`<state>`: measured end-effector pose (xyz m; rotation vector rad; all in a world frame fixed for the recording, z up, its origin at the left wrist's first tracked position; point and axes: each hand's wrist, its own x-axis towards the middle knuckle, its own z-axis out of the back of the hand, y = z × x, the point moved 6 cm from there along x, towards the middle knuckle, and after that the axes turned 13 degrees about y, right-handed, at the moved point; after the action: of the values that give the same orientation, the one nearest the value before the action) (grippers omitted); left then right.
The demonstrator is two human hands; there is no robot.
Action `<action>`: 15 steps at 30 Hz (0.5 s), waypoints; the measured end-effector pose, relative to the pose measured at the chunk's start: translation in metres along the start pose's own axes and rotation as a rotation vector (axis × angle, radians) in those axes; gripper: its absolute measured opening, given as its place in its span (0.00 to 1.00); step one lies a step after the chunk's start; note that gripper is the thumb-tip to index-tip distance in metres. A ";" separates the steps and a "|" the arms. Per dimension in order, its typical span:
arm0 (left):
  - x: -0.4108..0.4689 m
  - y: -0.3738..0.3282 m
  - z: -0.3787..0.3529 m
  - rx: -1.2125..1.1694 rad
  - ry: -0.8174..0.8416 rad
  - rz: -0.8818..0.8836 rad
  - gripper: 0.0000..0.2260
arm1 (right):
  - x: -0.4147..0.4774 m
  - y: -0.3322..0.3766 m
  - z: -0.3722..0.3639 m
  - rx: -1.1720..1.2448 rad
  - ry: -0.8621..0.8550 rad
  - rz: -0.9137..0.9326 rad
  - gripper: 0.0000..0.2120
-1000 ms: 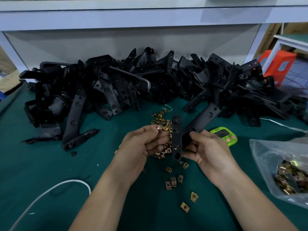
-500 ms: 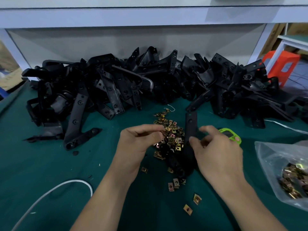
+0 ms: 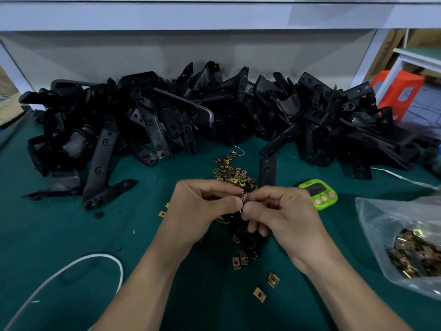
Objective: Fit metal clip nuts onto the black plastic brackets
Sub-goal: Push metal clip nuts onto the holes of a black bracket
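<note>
Bracket pile [image 3: 214,111] behind, clip nuts [image 3: 232,174] centre, timer [image 3: 318,194], bag [image 3: 381,223] right, cable [image 3: 95,256] left

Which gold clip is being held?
The clip nut pinched between left hand and right hand; the others lie on the table or in the bag.

We see both hands — left hand [image 3: 202,206], right hand [image 3: 284,211] — pinching one clip nut [image 3: 243,196]; a black bracket [image 3: 267,172] lies beneath, beside loose nuts [image 3: 232,173].
</note>
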<state>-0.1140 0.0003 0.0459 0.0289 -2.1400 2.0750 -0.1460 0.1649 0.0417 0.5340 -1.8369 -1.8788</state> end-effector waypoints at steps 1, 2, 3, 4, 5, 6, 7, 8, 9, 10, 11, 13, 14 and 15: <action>0.000 0.001 -0.001 -0.024 0.010 0.011 0.10 | 0.000 0.000 0.000 0.023 0.004 0.007 0.05; 0.000 0.002 -0.001 -0.050 0.018 0.023 0.10 | 0.000 -0.002 0.000 0.050 0.003 0.012 0.05; 0.001 0.003 -0.001 -0.066 0.019 0.031 0.10 | 0.000 -0.003 -0.001 0.081 -0.001 0.012 0.06; 0.001 0.005 -0.001 -0.073 0.011 0.039 0.09 | 0.000 -0.004 -0.001 0.110 -0.004 0.008 0.06; 0.001 0.005 0.000 -0.073 -0.002 0.048 0.08 | 0.000 -0.006 -0.003 0.128 -0.007 0.001 0.06; 0.001 0.006 0.001 -0.069 -0.013 0.056 0.08 | 0.000 -0.007 -0.004 0.133 -0.010 -0.007 0.07; 0.001 0.006 0.001 -0.056 -0.018 0.062 0.07 | 0.001 -0.007 -0.005 0.117 -0.014 -0.015 0.07; 0.001 0.006 0.001 -0.032 -0.021 0.065 0.07 | 0.002 -0.007 -0.005 0.076 -0.021 -0.019 0.07; 0.001 0.006 0.002 -0.005 -0.031 0.063 0.07 | 0.002 -0.006 -0.005 -0.005 -0.038 -0.018 0.07; 0.001 0.005 0.005 0.015 -0.066 0.060 0.07 | 0.002 -0.003 -0.004 -0.131 -0.064 -0.008 0.07; 0.001 0.005 0.011 0.037 -0.133 0.056 0.08 | 0.001 0.000 -0.004 -0.292 -0.090 0.012 0.07; -0.004 0.006 0.033 0.188 -0.321 0.073 0.10 | -0.002 0.010 -0.010 -0.561 -0.079 0.065 0.08; -0.007 0.005 0.044 0.335 -0.399 0.102 0.10 | -0.005 0.012 -0.015 -0.644 -0.030 0.073 0.07; -0.011 0.004 0.053 0.497 -0.447 0.143 0.09 | -0.008 0.013 -0.020 -0.729 0.034 0.067 0.06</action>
<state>-0.1096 -0.0533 0.0392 0.4488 -1.7998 2.8582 -0.1279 0.1530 0.0541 0.2342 -1.0065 -2.2761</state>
